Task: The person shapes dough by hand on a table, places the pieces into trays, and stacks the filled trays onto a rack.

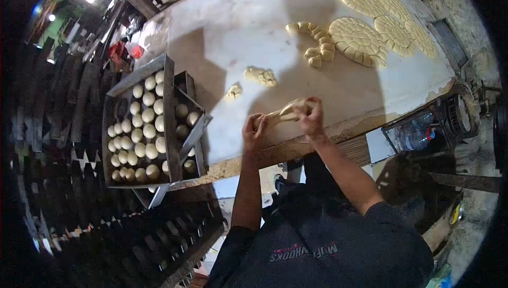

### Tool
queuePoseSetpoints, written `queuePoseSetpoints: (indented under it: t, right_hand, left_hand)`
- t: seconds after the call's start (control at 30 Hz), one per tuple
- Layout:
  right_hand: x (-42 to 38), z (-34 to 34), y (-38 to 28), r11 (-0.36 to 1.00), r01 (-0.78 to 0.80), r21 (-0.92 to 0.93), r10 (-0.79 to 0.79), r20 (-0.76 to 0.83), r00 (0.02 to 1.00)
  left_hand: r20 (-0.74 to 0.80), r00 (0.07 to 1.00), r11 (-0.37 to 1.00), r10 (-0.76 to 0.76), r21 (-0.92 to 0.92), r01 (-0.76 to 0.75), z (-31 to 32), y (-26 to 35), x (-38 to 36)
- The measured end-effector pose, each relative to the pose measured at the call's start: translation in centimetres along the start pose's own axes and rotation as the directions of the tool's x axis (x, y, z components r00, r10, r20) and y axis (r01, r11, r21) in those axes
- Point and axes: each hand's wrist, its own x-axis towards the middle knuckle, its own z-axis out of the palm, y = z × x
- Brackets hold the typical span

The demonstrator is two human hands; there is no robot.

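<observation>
A stretched piece of pale dough (283,114) hangs between my two hands, just above the near edge of the worktable. My left hand (254,128) pinches its left end, and the fingers of my right hand (311,117) are closed round its right end. Beyond them, a small lump of dough (233,92) and a longer, uneven piece (260,76) lie on the pale tabletop (238,34). Farther right, a curved strip of cut dough (319,39) rests beside a large scored dough round (358,41).
At the left, a tray (170,119) holds several dough balls, with another tray (200,129) partly behind it. Several more scored rounds (394,33) cover the back right of the table. Water bottles (415,134) stand below the right edge.
</observation>
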Motion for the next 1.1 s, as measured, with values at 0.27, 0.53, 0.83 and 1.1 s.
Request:
queuePoseSetpoints:
  t: [0.27, 0.53, 0.83, 1.1]
  right_hand:
    - [6.1, -20.4, -1.5, 0.616, 0.400, -0.678, -0.393, 0.176, 0.902]
    - [14.6, -13.0, -2.7, 0.316, 0.557, -0.768, -0.274, 0.488, 0.829]
    - [17.3, -22.7, -3.3, 0.316, 0.704, -0.637, 0.035, 0.749, 0.662]
    - [16.3, -14.5, -2.3, 0.379, 0.747, -0.547, -0.275, 0.704, 0.655]
  left_hand:
    - [0.237, 0.918, 0.705, 0.318, 0.588, -0.396, -3.0, 1.7, -1.9]
    - [0.114, 0.958, 0.641, 0.261, 0.722, -0.261, 6.8, 2.5, 6.7]
    - [0.266, 0.947, 0.427, 0.181, 0.846, -0.319, 2.3, 1.7, 1.2]
    - [0.074, 0.978, 0.610, 0.195, 0.772, -0.181, 12.7, 3.2, 5.1]
